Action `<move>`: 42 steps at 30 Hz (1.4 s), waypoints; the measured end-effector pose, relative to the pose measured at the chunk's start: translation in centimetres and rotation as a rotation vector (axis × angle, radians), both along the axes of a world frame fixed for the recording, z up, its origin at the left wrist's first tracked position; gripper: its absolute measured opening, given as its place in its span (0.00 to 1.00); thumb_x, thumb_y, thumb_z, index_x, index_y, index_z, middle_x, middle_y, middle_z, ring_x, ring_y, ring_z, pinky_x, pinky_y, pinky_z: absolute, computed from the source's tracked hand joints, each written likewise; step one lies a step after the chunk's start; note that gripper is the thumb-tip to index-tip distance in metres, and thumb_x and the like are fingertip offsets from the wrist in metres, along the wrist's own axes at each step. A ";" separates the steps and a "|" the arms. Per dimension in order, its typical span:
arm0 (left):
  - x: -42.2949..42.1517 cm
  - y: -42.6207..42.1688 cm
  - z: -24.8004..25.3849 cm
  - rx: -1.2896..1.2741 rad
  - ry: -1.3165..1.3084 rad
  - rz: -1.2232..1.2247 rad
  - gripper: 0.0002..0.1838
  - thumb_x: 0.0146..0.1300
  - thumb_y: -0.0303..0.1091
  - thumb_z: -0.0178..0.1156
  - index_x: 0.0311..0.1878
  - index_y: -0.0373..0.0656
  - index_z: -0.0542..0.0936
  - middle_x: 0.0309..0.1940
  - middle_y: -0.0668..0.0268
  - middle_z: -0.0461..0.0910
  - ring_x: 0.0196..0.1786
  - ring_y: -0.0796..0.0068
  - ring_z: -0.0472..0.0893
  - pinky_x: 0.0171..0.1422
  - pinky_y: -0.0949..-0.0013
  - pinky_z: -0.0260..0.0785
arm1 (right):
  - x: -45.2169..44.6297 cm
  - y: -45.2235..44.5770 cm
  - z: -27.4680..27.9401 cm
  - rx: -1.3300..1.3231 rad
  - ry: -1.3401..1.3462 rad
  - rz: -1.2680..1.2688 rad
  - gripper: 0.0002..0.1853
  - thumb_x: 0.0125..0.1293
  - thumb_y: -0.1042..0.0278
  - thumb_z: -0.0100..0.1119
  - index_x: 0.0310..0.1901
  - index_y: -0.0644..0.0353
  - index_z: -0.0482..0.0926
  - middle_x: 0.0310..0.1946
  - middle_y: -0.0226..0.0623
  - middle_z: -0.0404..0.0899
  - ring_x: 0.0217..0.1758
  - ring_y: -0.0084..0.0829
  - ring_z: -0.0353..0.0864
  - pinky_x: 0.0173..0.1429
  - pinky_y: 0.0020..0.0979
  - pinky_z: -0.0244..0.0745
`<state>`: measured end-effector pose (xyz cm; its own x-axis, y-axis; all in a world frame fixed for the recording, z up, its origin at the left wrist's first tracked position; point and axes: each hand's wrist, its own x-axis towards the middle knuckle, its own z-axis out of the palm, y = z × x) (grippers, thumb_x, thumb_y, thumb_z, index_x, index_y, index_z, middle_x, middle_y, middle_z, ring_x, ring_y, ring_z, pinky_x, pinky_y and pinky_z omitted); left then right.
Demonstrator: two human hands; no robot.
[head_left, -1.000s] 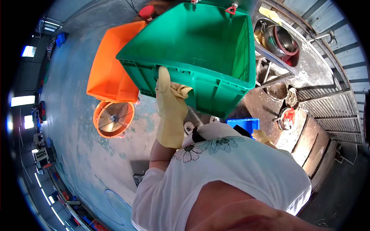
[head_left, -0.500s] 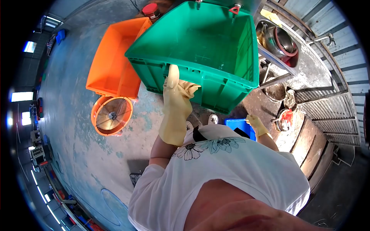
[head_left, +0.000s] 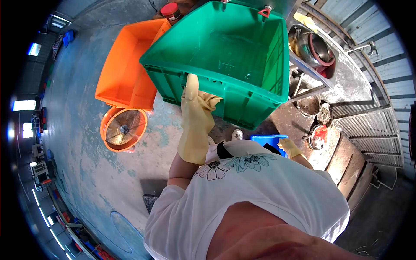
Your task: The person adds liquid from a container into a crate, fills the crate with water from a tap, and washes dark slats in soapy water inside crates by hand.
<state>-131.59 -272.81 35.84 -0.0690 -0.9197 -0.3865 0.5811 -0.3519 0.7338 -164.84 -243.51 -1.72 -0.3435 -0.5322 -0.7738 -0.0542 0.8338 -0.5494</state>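
The green crate (head_left: 221, 47) is gripped at its near side by the left hand (head_left: 197, 117), which is covered by a pale yellow rubber glove; the thumb is laid up against the rim and the fingers are curled under it. Shallow water is seen on the crate's bottom, below a red-handled tap (head_left: 264, 11). The right hand (head_left: 290, 147), gloved alike, is held low beside the blue crate (head_left: 269, 140), its fingers loosely parted and nothing seen in them; whether the blue crate is touched cannot be told. The orange crate (head_left: 125, 65) is placed left of the green one, with a round orange tub (head_left: 104, 130) nearer the body. Metal bowls (head_left: 318, 47) are held on a stand at the right.
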 end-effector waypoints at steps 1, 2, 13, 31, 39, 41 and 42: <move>-0.1 0.0 0.1 0.001 0.001 0.000 0.23 0.69 0.56 0.68 0.41 0.44 0.73 0.22 0.75 0.54 0.24 0.82 0.60 0.28 0.75 0.66 | 0.0 -0.2 0.1 -0.038 -0.004 -0.014 0.21 0.78 0.52 0.58 0.49 0.66 0.86 0.44 0.46 0.90 0.46 0.38 0.89 0.55 0.42 0.82; -0.1 0.1 0.2 -0.021 0.014 0.000 0.23 0.69 0.55 0.67 0.40 0.45 0.73 0.21 0.76 0.52 0.22 0.83 0.58 0.27 0.76 0.62 | -0.2 -0.5 0.2 -0.037 -0.003 -0.013 0.21 0.78 0.52 0.58 0.49 0.66 0.86 0.44 0.46 0.90 0.46 0.38 0.89 0.55 0.42 0.82; -0.7 0.3 1.4 -0.042 0.041 0.025 0.20 0.70 0.53 0.66 0.36 0.46 0.74 0.18 0.78 0.53 0.20 0.85 0.55 0.24 0.75 0.49 | 0.0 -5.1 1.5 -0.078 -0.001 0.100 0.21 0.78 0.54 0.58 0.47 0.69 0.86 0.45 0.48 0.90 0.50 0.39 0.89 0.58 0.40 0.81; -0.1 -0.1 0.2 0.011 0.035 0.029 0.22 0.68 0.54 0.68 0.33 0.49 0.71 0.20 0.76 0.55 0.22 0.83 0.56 0.25 0.75 0.55 | -0.5 -3.0 -0.4 -0.023 0.028 0.132 0.20 0.79 0.55 0.56 0.49 0.68 0.85 0.47 0.49 0.90 0.48 0.39 0.89 0.57 0.40 0.82; -0.5 0.0 0.5 0.026 0.013 0.094 0.21 0.67 0.53 0.70 0.35 0.49 0.71 0.20 0.75 0.57 0.22 0.82 0.58 0.24 0.74 0.55 | -0.4 -4.3 -0.3 -0.061 -0.006 0.131 0.20 0.79 0.54 0.57 0.47 0.67 0.85 0.45 0.46 0.90 0.48 0.39 0.89 0.57 0.39 0.81; -0.5 0.1 0.8 0.029 0.012 0.092 0.21 0.66 0.53 0.70 0.36 0.49 0.71 0.21 0.75 0.57 0.22 0.81 0.58 0.24 0.74 0.56 | -0.3 -4.5 0.2 -0.061 -0.008 0.128 0.20 0.79 0.55 0.57 0.47 0.67 0.85 0.45 0.46 0.90 0.48 0.39 0.89 0.57 0.39 0.81; -0.5 0.1 0.9 0.033 0.013 0.089 0.22 0.66 0.53 0.71 0.37 0.49 0.71 0.21 0.75 0.57 0.22 0.81 0.58 0.24 0.73 0.56 | -0.2 -4.5 0.5 -0.052 -0.001 0.134 0.20 0.79 0.55 0.57 0.47 0.67 0.85 0.44 0.46 0.89 0.48 0.39 0.89 0.57 0.39 0.81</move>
<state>-132.11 -272.70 36.78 0.0070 -0.9092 -0.4162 0.6204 -0.3225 0.7149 -165.08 -248.05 -1.25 -0.2657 -0.6128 -0.7442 -0.1621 0.7894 -0.5921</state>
